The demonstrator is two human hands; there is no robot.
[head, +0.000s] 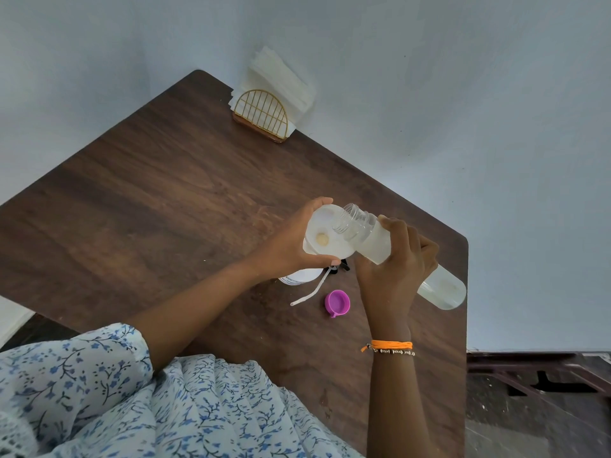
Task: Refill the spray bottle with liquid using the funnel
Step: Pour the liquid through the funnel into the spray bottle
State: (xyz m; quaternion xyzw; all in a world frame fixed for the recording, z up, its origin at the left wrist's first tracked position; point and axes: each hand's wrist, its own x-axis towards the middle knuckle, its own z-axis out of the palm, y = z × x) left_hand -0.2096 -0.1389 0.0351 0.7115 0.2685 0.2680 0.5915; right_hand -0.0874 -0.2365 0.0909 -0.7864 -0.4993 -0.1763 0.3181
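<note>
Mid-pour here: left hand (pixel 291 246) has its grip round the funnel (pixel 325 236) sitting on the spray bottle (pixel 299 277), around 3 o'clock of centre on the surface (pixel 165 200). Right hand (pixel 393 266) grasps the tilted clear bottle (pixel 373 241), mouth over the funnel. Tip it too steeply and the funnel could overflow, or the spray bottle topple if it gets nudged.

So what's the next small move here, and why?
Probably tip the clear bottle a little further: the right hand already has its open mouth over the white funnel, which the left hand steadies, and liquid remains inside.
</note>
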